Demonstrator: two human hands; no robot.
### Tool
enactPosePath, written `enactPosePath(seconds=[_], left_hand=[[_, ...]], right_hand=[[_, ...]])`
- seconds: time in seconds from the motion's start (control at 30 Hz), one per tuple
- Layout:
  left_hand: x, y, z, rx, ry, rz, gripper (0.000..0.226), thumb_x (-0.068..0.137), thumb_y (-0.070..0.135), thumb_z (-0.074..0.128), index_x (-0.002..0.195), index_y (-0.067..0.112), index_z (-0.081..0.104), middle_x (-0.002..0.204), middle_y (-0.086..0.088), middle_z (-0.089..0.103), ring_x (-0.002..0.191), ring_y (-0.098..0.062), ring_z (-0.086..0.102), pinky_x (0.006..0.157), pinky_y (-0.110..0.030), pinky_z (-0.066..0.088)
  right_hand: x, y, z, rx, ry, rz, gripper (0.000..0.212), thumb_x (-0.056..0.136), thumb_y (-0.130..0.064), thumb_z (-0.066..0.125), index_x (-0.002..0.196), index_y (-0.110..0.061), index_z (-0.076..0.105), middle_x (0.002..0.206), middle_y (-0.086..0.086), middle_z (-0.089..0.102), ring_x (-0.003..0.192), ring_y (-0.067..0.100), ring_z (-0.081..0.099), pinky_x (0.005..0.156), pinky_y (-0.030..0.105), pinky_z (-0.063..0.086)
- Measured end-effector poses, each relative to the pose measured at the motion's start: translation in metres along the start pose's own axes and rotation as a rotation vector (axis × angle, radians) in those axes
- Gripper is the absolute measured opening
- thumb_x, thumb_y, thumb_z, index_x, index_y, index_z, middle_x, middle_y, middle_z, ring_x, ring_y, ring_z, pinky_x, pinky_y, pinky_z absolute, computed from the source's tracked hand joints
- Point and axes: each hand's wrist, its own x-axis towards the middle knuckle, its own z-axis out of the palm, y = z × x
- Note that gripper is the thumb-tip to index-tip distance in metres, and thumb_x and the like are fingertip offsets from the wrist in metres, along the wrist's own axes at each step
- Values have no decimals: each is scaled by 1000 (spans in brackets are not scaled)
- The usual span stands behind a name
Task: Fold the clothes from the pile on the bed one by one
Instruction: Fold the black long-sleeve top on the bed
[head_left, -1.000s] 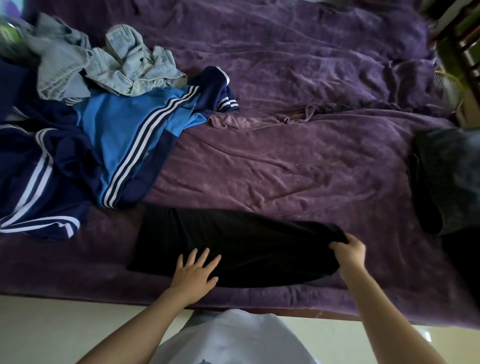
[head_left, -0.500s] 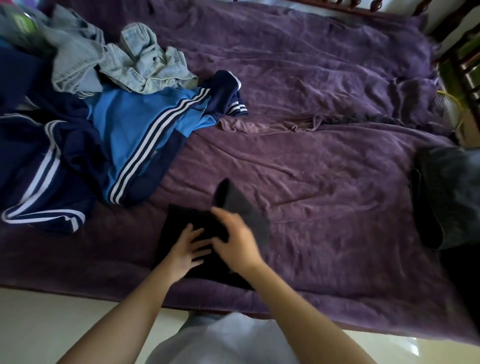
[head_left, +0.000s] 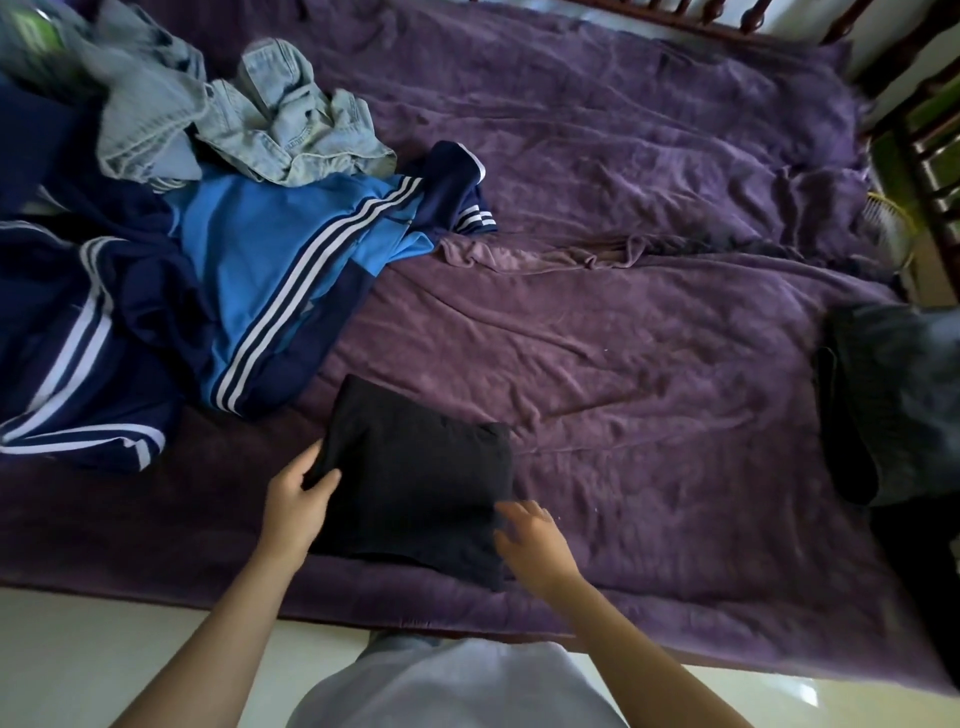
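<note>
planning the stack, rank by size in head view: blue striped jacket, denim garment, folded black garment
1. blue striped jacket
2. denim garment and folded black garment look alike; black one is nearer, so unranked

A folded garment lies on the bed near its front edge, left of middle. The pile of clothes fills the bed's far left corner, behind the garment. Another bundle sits at the right edge
</note>
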Motion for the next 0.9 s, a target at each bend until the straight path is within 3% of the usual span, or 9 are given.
enactPosePath(seconds=[0.13, 0.3, 0.37, 0.47, 0.57, 0.67, 0.73, 0.83, 0.9], left_hand=[[-11, -25, -6, 458, -8, -139, 71, 87, 8, 63, 146, 2, 23, 144, -23, 37, 132, -38, 37, 105, -43, 33], [-22, -37, 10, 1172, -137, 593, 65, 70, 32, 70, 129, 10, 53, 126, -27, 56, 111, -46, 56, 81, -56, 50], [-14, -39, 14, 1358, -357, 597, 84, 54, 39, 85, 130, 20, 56, 138, -23, 47, 118, -46, 52, 85, -59, 47], [8, -58, 9, 1511, -557, 417, 98, 80, 47, 65, 148, 36, -4, 154, -9, -23, 142, -43, 3, 111, -59, 16], [24, -64, 12, 1534, -619, 325, 105, 82, 49, 63, 144, 37, -20, 151, -3, -34, 142, -41, -10, 113, -57, 7], [30, -62, 17, 1522, -622, 274, 111, 77, 49, 68, 144, 37, -20, 150, -2, -35, 141, -42, -9, 113, -57, 9], [31, -62, 18, 1507, -617, 264, 111, 77, 50, 67, 144, 38, -20, 150, -1, -35, 141, -42, -10, 113, -58, 10], [30, -59, 20, 1450, -618, 217, 112, 73, 62, 64, 144, 39, -19, 149, 1, -37, 141, -41, -12, 113, -58, 9], [28, -48, 25, 1401, -601, 161, 119, 65, 76, 59, 145, 37, -19, 150, -1, -35, 142, -40, -11, 113, -56, 6]], right_hand=[[7, -11, 29, -301, -71, -141, 65, 94, -26, 44, 150, -26, 11, 155, 8, 12, 140, 28, 19, 109, 41, 25], [21, -12, 56, -479, -93, -119, 77, 92, -39, 49, 151, -24, 1, 156, 22, -4, 144, 35, 2, 113, 47, 16], [27, -11, 64, -531, -102, -96, 87, 89, -46, 52, 150, -21, -4, 155, 25, -7, 143, 39, -3, 113, 51, 13], [38, -17, 72, -575, -115, -69, 97, 86, -46, 58, 149, -19, -11, 153, 27, -12, 142, 42, -8, 112, 57, 9], [49, -23, 72, -629, -155, -24, 100, 86, -43, 59, 148, -17, -15, 152, 28, -14, 142, 43, -10, 111, 60, 7], [46, -22, 65, -696, 55, -70, 71, 90, -28, 56, 150, -26, 18, 150, 28, 22, 140, 39, 24, 108, 53, 29], [43, -24, 53, -737, 79, -136, 63, 71, -30, 74, 131, -34, 53, 125, 19, 59, 114, 32, 58, 84, 37, 53], [44, -28, 26, -688, 119, -177, 71, 24, -29, 90, 92, -33, 74, 75, 6, 67, 66, 20, 65, 44, 19, 44], [42, -34, 3, -645, 78, -176, 66, 43, -23, 87, 106, -27, 70, 85, 4, 64, 75, 22, 63, 46, 22, 39]])
